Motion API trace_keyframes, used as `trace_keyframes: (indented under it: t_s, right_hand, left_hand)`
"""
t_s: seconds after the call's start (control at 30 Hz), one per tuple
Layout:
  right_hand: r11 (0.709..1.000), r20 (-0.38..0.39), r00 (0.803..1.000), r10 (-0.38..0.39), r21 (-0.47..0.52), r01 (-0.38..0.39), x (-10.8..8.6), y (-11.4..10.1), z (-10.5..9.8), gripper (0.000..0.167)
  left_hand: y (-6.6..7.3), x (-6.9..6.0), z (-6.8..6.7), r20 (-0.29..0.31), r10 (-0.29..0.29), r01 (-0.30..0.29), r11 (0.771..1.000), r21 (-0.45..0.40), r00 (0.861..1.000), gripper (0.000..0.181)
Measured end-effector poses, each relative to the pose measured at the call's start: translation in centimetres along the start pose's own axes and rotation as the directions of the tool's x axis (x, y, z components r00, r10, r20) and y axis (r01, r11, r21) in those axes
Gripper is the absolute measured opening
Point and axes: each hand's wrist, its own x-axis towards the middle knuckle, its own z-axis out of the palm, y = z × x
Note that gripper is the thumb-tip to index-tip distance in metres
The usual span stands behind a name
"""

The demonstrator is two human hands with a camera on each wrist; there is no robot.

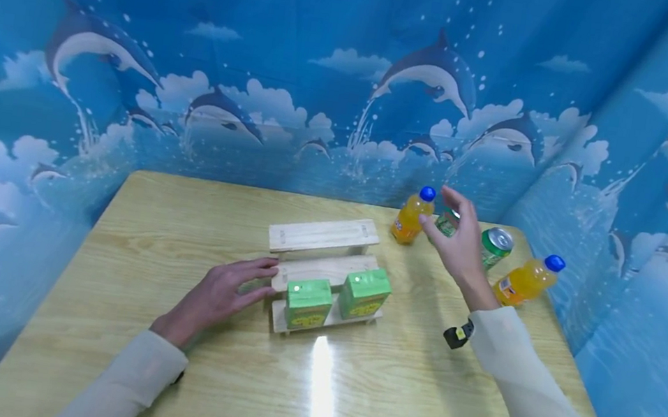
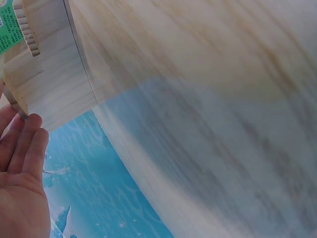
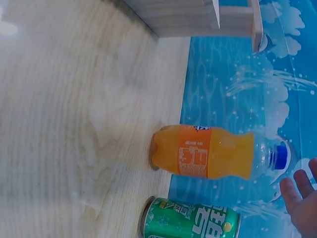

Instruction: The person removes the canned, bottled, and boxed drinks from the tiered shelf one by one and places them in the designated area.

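A three-tier wooden rack [image 1: 324,235] stands mid-table, with two green drink cartons, a left one [image 1: 309,304] and a right one [image 1: 365,294], on its lowest step. My left hand [image 1: 224,293] is at the rack's left side, fingers extended; in the left wrist view its fingertips [image 2: 33,121] meet the rack's edge. Over the back right of the table my right hand [image 1: 462,246] is raised, thumb and fingers spread, holding nothing. Just left of it an orange soda bottle [image 1: 410,220] with a blue cap stands upright. A green can [image 1: 447,225] is partly hidden behind that hand.
Right of my right hand are another green can [image 1: 496,244] and a second orange soda bottle [image 1: 523,283], partly covered by the wrist. A small black object [image 1: 457,334] shows by the right cuff. A blue dolphin-print curtain [image 1: 300,77] hangs behind the wooden table [image 1: 133,238].
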Motion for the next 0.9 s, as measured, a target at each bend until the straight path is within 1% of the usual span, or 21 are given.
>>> trace_keyframes:
  t_s: [0.2, 0.33, 0.57, 0.73, 0.9]
  right_hand:
    - [1.0, 0.028, 0.999, -0.02, 0.0, 0.02, -1.3, -0.6, 0.1, 0.069]
    - [0.998, 0.049, 0.998, -0.048, 0.033, 0.046, -2.0, -0.9, 0.3, 0.069]
    - [0.995, 0.083, 0.994, -0.069, 0.078, 0.062, -3.0, -1.1, 0.8, 0.067]
    - [0.985, 0.128, 0.983, -0.129, 0.132, 0.112, -3.8, -1.1, 1.2, 0.065]
    - [0.971, 0.197, 0.967, -0.164, 0.203, 0.124, -4.6, -1.2, 1.6, 0.063]
  left_hand:
    - [0.1, 0.0, -0.1, 0.016, -0.019, 0.019, 1.0, -0.003, 1.0, 0.047]
    - [0.1, 0.0, 0.0, 0.019, -0.026, 0.026, 1.0, 0.001, 0.999, 0.046]
    - [0.1, 0.0, 0.0, 0.016, -0.028, 0.028, 1.0, 0.009, 0.999, 0.046]
    - [0.1, 0.0, 0.0, 0.017, -0.035, 0.034, 0.999, 0.006, 0.999, 0.046]
    - [0.1, 0.0, 0.0, 0.012, -0.032, 0.032, 0.999, 0.004, 0.999, 0.046]
